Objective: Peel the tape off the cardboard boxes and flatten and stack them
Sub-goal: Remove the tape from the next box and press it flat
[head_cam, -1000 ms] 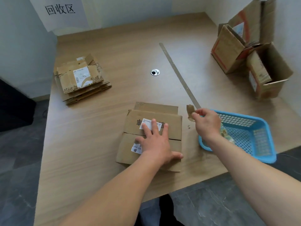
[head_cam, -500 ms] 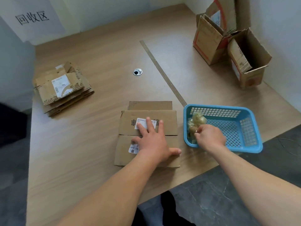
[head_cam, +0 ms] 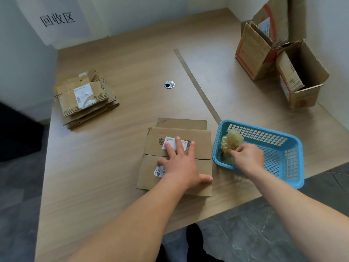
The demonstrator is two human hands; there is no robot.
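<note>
Two hands down: left hand (head_cam: 181, 165) fingers spread flat, pressing flattened box (head_cam: 175, 133) beneath; right hand (head_cam: 249, 157) fingertips pinched on crumpled tape wad (head_cam: 231, 140), blue basket (head_cam: 290, 163) around them.

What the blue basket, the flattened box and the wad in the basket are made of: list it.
Blue basket: moulded plastic, apparently; glossy, open lattice walls. Flattened box: cardboard; matt brown, creased fold lines. Tape wad: probably crumpled clear packing tape; shiny, translucent, yellowish.
</note>
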